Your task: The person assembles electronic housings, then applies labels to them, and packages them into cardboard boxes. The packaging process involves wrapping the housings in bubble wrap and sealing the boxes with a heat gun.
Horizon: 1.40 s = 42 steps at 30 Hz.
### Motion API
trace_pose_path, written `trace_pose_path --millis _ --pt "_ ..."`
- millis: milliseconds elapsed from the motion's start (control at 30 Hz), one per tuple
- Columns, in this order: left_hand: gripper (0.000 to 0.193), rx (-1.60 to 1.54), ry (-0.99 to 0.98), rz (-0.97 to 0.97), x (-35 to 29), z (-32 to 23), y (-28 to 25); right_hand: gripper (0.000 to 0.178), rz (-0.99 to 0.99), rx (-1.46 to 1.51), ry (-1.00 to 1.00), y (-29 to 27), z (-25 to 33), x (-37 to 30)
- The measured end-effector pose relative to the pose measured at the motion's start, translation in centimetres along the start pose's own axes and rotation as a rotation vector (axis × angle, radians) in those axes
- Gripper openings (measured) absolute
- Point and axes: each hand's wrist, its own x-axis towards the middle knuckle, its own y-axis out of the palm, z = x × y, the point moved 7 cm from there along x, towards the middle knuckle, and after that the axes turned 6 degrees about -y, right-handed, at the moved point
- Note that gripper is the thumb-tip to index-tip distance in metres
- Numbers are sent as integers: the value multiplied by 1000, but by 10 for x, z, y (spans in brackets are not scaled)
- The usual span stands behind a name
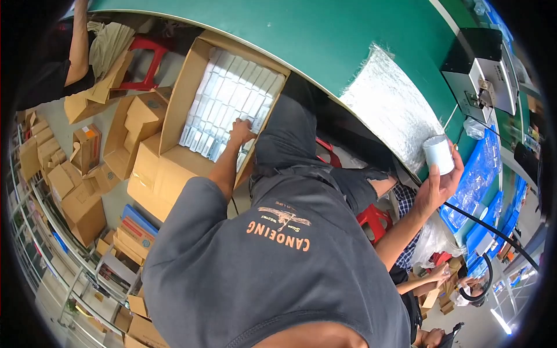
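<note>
In the right of the frame, the right hand [439, 188] is clamped on a white cylinder [438, 155] near the green table [301, 35]. Left of centre, the left hand [242, 131] touches small boxes [223, 98] packed inside a cardboard box [187, 95]; I cannot tell whether it grips one.

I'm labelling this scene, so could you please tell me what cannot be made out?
In the head view:
Packs: partly covered by the left hand.
White cylinder in the right hand: far side turned away.
Co-worker's forearm, upper left: far end cut off by the top edge.
</note>
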Motion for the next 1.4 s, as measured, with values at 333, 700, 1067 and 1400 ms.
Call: trace_pose_path --millis 333,700,1067,1400 --pt "34 -285 299 -297 34 7 4 55 -6 83 -3 11 5 5" --pt "50 -1225 442 661 -136 -56 -157 20 -209 -391 -185 6 32 4" --pt "36 -1021 1388 1162 -339 -299 -218 25 -187 -149 -77 -1 38 -1" --pt "50 -487 1160 1052 -410 -365 -219 14 -207 441 14 -2 30 -3"
